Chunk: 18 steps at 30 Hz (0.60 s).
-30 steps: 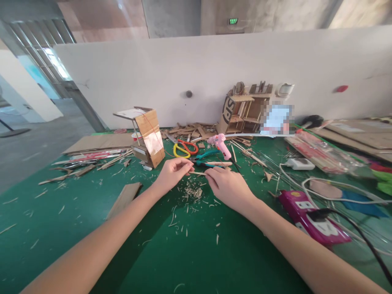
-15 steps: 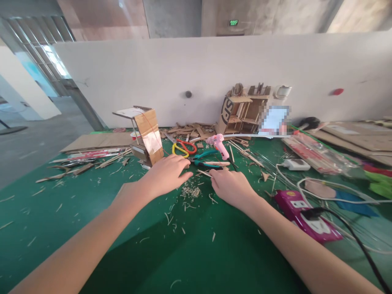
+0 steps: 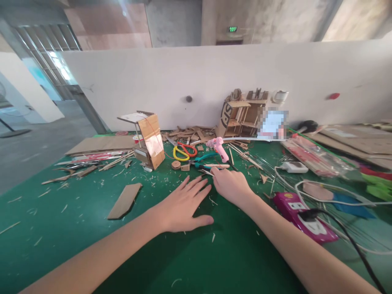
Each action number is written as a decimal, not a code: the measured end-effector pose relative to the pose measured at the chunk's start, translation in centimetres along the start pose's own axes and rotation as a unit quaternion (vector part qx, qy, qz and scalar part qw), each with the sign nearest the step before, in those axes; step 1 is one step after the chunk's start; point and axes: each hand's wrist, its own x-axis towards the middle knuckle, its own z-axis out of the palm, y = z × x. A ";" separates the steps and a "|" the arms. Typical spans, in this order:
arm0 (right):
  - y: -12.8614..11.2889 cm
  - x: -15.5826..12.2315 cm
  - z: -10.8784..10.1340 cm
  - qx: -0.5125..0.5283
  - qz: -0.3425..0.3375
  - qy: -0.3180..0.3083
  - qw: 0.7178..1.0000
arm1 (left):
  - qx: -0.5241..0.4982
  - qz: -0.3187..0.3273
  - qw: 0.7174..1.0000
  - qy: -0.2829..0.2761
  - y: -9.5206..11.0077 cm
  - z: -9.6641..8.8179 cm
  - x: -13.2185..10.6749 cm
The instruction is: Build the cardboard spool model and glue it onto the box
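Observation:
My left hand (image 3: 183, 206) lies palm down with its fingers spread over wood shavings on the green tabletop (image 3: 196, 261), holding nothing. Close to its right, my right hand (image 3: 231, 183) is closed around a thin, light stick (image 3: 206, 172) whose end sticks out to the left; the rest is hidden in the fingers. Just beyond are teal-handled pliers (image 3: 205, 157), scissors (image 3: 181, 152) with yellow and orange handles, and a pink glue gun (image 3: 219, 148). A cardboard disc (image 3: 175, 164) and a small cardboard block (image 3: 185, 168) sit beside the pliers. Left of my left hand lies a flat cardboard piece (image 3: 125, 201).
A cardboard model (image 3: 154, 141) stands at back left, a cardboard shelf (image 3: 234, 116) at back right. Cardboard scraps (image 3: 196, 133) lie along the white wall (image 3: 137, 81). At right are a purple power strip (image 3: 304, 218), cables and bagged sticks (image 3: 312, 153).
My left hand has moved nearer and spread its fingers over the shavings, uncovering the cardboard disc, the block and the flat piece. My right hand stays nearly in place, holding the stick.

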 end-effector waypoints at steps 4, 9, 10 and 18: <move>0.1 0.2 0.1 0.000 0.007 -0.002 1.000 | -0.015 0.057 0.998 0.000 -0.1 0.3 0.8; 0.1 0.1 0.3 -0.003 0.004 0.009 1.000 | -0.016 0.048 0.999 -0.017 -0.8 0.9 0.0; 0.1 0.0 0.3 -0.003 0.003 0.010 1.000 | -0.013 0.039 0.999 -0.019 -0.9 0.9 -0.4; 0.1 -0.3 0.3 -0.007 -0.002 0.014 1.000 | 0.054 -0.086 0.994 0.046 -1.5 2.7 -8.5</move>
